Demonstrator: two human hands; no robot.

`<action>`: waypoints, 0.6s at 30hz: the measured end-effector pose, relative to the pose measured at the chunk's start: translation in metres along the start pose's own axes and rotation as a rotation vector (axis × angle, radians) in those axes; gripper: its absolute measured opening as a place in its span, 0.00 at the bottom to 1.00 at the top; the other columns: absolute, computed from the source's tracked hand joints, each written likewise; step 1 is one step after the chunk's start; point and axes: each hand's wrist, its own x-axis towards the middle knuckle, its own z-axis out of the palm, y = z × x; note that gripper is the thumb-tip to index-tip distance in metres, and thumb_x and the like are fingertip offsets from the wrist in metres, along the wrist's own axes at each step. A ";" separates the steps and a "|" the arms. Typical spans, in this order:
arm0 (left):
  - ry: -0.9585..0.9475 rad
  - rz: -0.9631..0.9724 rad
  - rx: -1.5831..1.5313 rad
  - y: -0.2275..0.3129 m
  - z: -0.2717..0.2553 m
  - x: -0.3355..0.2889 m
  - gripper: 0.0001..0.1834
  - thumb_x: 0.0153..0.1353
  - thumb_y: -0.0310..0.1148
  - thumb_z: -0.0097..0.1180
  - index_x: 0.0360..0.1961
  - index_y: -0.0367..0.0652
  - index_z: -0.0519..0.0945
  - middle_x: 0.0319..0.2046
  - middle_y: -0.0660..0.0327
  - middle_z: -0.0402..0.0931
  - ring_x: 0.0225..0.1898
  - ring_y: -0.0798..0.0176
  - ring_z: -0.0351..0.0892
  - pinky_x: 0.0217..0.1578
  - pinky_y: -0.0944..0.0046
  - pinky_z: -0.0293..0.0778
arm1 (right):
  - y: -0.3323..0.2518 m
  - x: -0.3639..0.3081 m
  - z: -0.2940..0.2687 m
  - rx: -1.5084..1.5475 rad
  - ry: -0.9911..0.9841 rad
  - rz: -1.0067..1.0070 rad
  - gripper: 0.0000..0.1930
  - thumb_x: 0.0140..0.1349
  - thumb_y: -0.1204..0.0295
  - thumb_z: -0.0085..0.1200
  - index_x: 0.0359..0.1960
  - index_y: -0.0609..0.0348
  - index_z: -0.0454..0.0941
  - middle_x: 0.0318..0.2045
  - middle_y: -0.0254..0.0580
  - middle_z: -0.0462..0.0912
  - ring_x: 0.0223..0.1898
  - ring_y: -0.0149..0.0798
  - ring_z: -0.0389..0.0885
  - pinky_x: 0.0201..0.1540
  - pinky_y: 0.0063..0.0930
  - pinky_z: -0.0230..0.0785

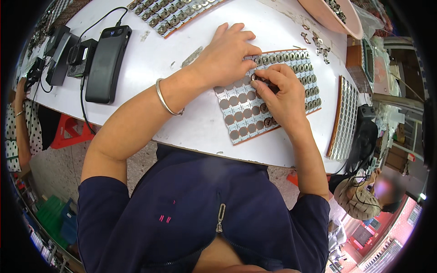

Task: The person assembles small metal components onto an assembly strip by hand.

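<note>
Right hand (282, 93) grip pinched shut on a small round metal button (255, 77) at the fingertips, pressed onto the card (246, 119) of round sockets; more buttons seem cupped in the palm. Left hand (226, 57) lies flat, fingers spread, holding down the card's upper left edge, gripping nothing. Card's right columns are filled, left ones bare. On the white bench (182, 45): second filled card (173, 13) above, loose buttons (316, 43) by a pink bowl (327, 18), black power bank (108, 63) far left.
</note>
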 end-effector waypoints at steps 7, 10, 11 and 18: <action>-0.022 -0.014 0.020 0.001 -0.003 -0.001 0.16 0.59 0.34 0.64 0.48 0.45 0.87 0.60 0.48 0.74 0.71 0.40 0.60 0.72 0.39 0.48 | 0.004 -0.003 0.011 -0.081 0.101 -0.177 0.09 0.55 0.71 0.67 0.36 0.57 0.84 0.36 0.39 0.81 0.37 0.44 0.82 0.37 0.36 0.76; -0.036 -0.017 0.016 0.002 -0.004 0.001 0.16 0.59 0.34 0.64 0.48 0.45 0.87 0.61 0.48 0.74 0.71 0.39 0.59 0.72 0.39 0.48 | 0.004 -0.003 0.008 -0.117 0.129 -0.223 0.08 0.55 0.72 0.67 0.36 0.57 0.83 0.36 0.38 0.80 0.38 0.44 0.82 0.37 0.37 0.76; -0.041 -0.018 0.016 0.003 -0.004 0.003 0.16 0.59 0.34 0.64 0.49 0.45 0.87 0.61 0.48 0.73 0.71 0.38 0.59 0.72 0.39 0.47 | 0.005 -0.002 0.007 -0.113 0.131 -0.237 0.08 0.55 0.72 0.67 0.36 0.57 0.83 0.36 0.38 0.80 0.38 0.44 0.82 0.37 0.37 0.77; -0.017 0.032 0.006 0.001 -0.003 0.000 0.16 0.59 0.33 0.63 0.48 0.44 0.86 0.60 0.48 0.73 0.70 0.37 0.59 0.72 0.38 0.47 | 0.007 -0.001 0.003 -0.095 0.123 -0.257 0.07 0.55 0.70 0.65 0.33 0.57 0.82 0.34 0.39 0.79 0.38 0.44 0.81 0.36 0.37 0.77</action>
